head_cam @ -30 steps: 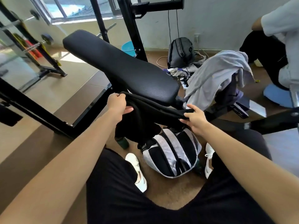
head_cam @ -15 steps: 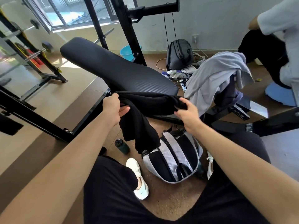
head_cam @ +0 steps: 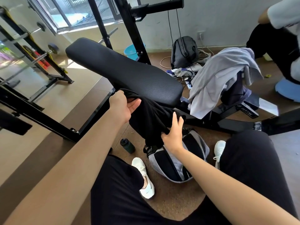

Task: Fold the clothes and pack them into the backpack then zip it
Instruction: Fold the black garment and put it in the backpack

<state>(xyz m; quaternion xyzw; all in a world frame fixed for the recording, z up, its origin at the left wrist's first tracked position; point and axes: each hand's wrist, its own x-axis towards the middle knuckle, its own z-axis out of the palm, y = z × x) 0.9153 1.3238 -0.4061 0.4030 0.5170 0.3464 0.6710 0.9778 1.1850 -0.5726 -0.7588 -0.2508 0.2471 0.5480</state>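
A seated person holds a black garment (head_cam: 151,120) in mid-air above a grey-and-black backpack (head_cam: 175,161) that lies on the floor between white sneakers (head_cam: 144,177). The left hand (head_cam: 123,106) has its grip closed on the garment's upper edge, thumb and fingers pinching bunched cloth just in front of the padded weight bench (head_cam: 123,72). The right hand (head_cam: 173,133) is closed on a lower fold, with the index finger raised along the fabric, directly over the top of the backpack. The garment hangs as a loose, uneven bundle between the two hands rather than a flat, squared fold (whether the backpack's opening is unzipped cannot be made out, since the hanging cloth covers it).

A grey garment (head_cam: 222,77), judged to be the next item to fold, is draped over equipment to the right, well apart from the backpack. A dark bottle (head_cam: 128,144) stands on the floor just beside the backpack.

The likely risks from here: the loose fold could slump apart if either grip slackens, trailing cloth could catch on the bench frame, and a bulky bundle could snag in the zip when the bag is closed. The bottle could also be knocked over by the swinging cloth.
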